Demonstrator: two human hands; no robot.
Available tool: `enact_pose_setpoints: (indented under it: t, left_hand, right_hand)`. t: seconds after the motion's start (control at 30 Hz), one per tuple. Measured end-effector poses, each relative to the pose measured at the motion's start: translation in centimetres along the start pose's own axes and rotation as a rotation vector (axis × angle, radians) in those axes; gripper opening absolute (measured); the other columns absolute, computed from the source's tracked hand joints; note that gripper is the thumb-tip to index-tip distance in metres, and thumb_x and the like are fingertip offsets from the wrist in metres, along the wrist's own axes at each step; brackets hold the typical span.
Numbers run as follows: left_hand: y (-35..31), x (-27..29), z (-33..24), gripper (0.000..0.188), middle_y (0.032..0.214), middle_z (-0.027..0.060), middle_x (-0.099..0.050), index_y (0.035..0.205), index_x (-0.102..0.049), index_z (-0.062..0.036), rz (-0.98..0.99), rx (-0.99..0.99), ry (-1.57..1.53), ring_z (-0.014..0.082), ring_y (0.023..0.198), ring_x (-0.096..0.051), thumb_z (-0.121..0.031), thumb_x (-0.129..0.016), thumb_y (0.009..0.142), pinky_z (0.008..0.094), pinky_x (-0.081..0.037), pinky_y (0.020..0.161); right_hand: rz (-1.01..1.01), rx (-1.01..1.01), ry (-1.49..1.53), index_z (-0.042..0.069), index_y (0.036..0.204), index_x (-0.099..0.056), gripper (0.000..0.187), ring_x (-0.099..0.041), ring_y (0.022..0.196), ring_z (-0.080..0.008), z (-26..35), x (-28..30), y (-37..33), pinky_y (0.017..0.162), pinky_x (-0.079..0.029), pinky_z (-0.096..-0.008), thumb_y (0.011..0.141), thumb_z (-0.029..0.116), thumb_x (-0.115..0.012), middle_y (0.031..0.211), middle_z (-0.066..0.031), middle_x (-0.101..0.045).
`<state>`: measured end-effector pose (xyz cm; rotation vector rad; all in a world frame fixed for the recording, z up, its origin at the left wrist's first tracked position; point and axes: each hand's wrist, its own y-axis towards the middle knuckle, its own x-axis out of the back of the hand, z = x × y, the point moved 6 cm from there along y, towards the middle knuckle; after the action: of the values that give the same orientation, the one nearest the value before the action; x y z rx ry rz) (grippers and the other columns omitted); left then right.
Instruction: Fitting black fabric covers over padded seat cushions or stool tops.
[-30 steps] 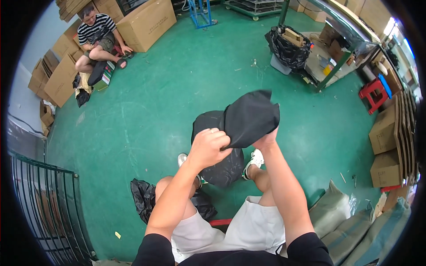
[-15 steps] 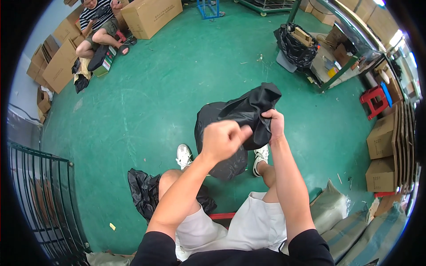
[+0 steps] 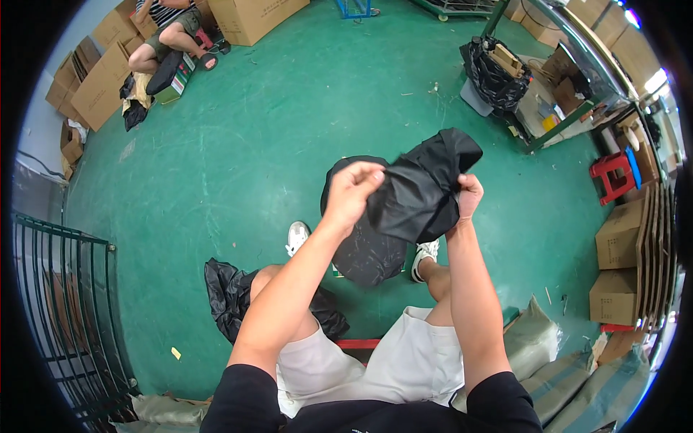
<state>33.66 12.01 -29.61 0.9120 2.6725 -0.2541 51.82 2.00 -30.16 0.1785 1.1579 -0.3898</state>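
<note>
A piece of soft black material (image 3: 422, 191), smooth and slightly glossy like a cover, is held up in front of me between my hands. The fingers of my left hand (image 3: 352, 193) are pinched together at its left edge. On its right side, my right hand (image 3: 468, 198) grips a fold with thumb and fingers. Beneath the material, a black padded-looking shape with a scuffed top (image 3: 368, 256) stands between my feet; the material partly hides it. Beside my left leg lies a crumpled heap of black material (image 3: 229, 296).
Another person (image 3: 177, 32) sits at the back left near cardboard boxes (image 3: 249, 18). A bin lined with a black bag (image 3: 491, 79) stands by a workbench (image 3: 570, 119). At right are a red stool (image 3: 613, 177) and stacked cartons (image 3: 617, 263); a dark metal rack (image 3: 65, 289) stands left.
The black material has been spread wider and moved slightly right. My left hand has gone from a blurred closed hand in front of it to pinching its left edge. The view has shifted a little.
</note>
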Motion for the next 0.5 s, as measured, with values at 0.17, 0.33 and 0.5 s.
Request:
enact_pose_setpoints:
  t: [0.17,0.33,0.5]
  left_hand:
    - [1.8,3.9,-2.0,0.015,0.096,-0.0042,-0.061,0.107,-0.062,-0.0049,-0.233,-0.177,-0.369,0.0056,0.086,-0.053,-0.013,-0.062,0.094,0.0235,-0.042,0.08]
    - [1.8,7.4,0.1,0.038,0.114,0.0079,-0.06,0.126,-0.052,-0.0089,-0.441,0.004,-0.407,0.0183,0.107,-0.055,-0.03,-0.059,0.095,0.0392,-0.042,0.093]
    - [-0.5,-0.3,3.0,0.076,0.138,0.0266,-0.045,0.136,-0.046,-0.0048,-0.13,0.739,-0.311,0.0412,0.13,-0.042,-0.056,-0.064,0.083,0.0612,-0.031,0.106]
  right_hand:
    - [-0.055,-0.002,-0.06,-0.004,0.117,-0.059,0.04,-0.063,0.105,-0.0346,1.1,-0.2,0.6,0.099,-0.047,-0.0463,0.082,0.014,-0.057,0.116,-0.0193,-0.065]
    - [-0.104,0.039,-0.093,-0.006,0.121,-0.057,0.045,-0.06,0.112,-0.0361,0.8,0.5,0.4,0.106,-0.041,-0.0475,0.082,0.015,-0.054,0.123,-0.0205,-0.062]
    - [0.058,-0.039,-0.09,-0.007,0.13,-0.05,0.064,-0.053,0.121,-0.0378,-0.1,0.7,-0.4,0.11,-0.035,-0.0495,0.069,0.012,-0.054,0.133,-0.0207,-0.055]
